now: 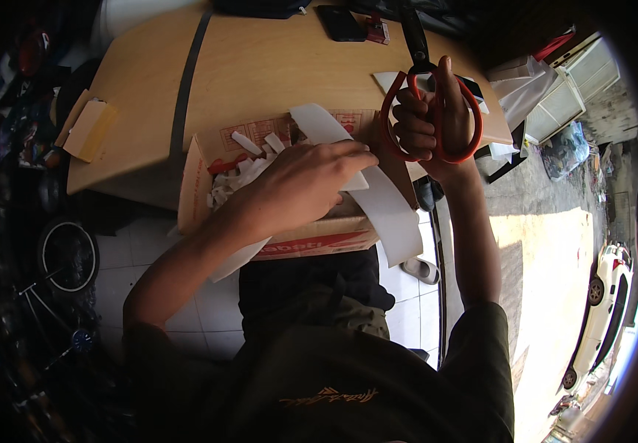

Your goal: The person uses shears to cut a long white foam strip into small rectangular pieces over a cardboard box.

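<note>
My right hand is raised over the right side of the table, its fingers through the red handle loops of a pair of scissors. The dark blades point away from me, and nothing is between them. Over an open cardboard box on my lap, my left hand pinches a white sheet-like strip. One end of the strip hangs over the box's right side. Small white cut pieces lie heaped inside the box, partly hidden by my left forearm. Another white strip rises at the box's far side.
Beyond the box stands a wooden table with a dark band across it. A black phone and a small red box lie at its far edge. An opened small carton sits at the left. A bicycle wheel is lower left.
</note>
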A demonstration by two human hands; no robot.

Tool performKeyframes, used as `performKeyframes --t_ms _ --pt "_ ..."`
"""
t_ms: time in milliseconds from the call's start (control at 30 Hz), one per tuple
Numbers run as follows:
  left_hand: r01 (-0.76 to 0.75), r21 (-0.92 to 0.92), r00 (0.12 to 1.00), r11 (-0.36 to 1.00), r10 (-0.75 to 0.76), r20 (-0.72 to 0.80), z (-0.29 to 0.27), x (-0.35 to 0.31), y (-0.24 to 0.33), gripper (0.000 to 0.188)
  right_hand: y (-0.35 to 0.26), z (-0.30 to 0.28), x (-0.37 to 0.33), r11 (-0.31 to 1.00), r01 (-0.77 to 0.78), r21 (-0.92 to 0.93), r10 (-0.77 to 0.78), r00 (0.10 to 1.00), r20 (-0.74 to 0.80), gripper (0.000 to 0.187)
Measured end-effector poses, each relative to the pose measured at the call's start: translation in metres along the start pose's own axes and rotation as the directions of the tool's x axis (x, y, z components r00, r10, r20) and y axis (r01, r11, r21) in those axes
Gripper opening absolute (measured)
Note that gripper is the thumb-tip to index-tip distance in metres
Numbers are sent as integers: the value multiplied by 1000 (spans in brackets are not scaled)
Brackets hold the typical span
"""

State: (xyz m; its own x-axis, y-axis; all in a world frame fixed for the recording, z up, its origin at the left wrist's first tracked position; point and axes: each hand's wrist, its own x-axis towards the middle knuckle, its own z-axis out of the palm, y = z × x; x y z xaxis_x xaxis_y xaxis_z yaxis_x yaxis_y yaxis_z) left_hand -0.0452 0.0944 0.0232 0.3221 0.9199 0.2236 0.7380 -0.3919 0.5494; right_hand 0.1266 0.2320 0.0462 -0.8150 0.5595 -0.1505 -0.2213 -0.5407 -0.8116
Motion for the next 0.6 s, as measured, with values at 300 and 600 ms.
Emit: performKeyframes --t_ms 300,600 --pt "165 179 984 970 -149 -96 -42 10 3 17 -6 -21 -71 978 191 84 -186 981 -60 65" --pt "463 490 877 739 -463 -130 -50 -17 16 13 8 -31 -110 956 292 25 -274 921 -277 66"
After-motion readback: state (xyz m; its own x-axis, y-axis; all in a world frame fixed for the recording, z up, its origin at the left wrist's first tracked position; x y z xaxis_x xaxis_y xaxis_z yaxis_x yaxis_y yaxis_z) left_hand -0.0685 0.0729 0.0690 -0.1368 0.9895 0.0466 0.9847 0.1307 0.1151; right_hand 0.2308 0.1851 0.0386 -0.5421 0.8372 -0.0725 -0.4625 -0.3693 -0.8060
